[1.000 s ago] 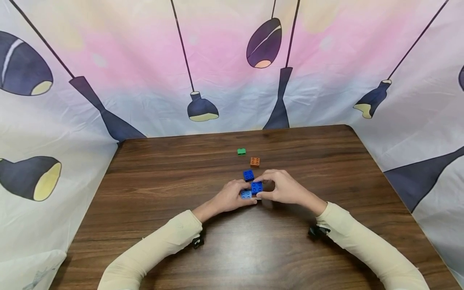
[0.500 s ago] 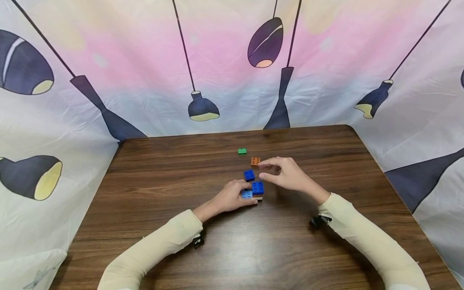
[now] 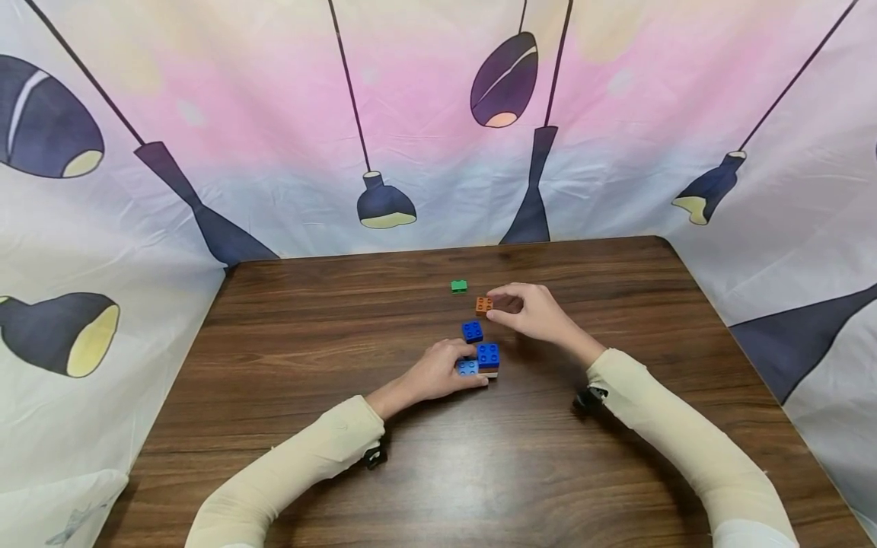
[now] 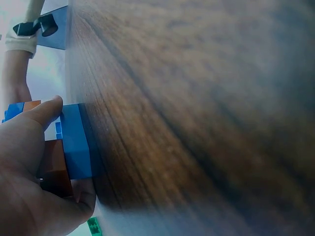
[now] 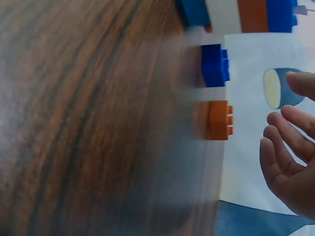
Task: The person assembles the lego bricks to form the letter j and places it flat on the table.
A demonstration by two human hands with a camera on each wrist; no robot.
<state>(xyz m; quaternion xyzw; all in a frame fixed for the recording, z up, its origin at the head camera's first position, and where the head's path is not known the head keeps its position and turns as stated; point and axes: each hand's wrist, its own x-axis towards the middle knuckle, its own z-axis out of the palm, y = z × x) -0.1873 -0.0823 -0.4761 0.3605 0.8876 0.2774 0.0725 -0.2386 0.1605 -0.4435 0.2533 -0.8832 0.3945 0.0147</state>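
My left hand (image 3: 438, 371) grips a low stack of toy bricks (image 3: 488, 355) between thumb and fingers. Dark blue tops its right side, with orange and white layers below; a light blue brick (image 3: 468, 367) lies beside that column, partly covered by the hand. In the left wrist view a long blue brick (image 4: 76, 142) forms the base, with a brown-orange brick (image 4: 55, 167) on it. My right hand (image 3: 537, 312) is beside a loose orange brick (image 3: 483, 306), thumb and index finger spread. The right wrist view shows those fingers above the orange brick (image 5: 218, 120), apart from it.
A loose dark blue brick (image 3: 472, 331) stands between the stack and the orange brick. Farther back lies a small green brick (image 3: 459, 286). The brown wooden table (image 3: 308, 327) ends at a printed cloth backdrop (image 3: 288, 167).
My right hand has let go of the dark blue brick on top of the stack and moved away from me to the orange brick. The left hand keeps its grip.
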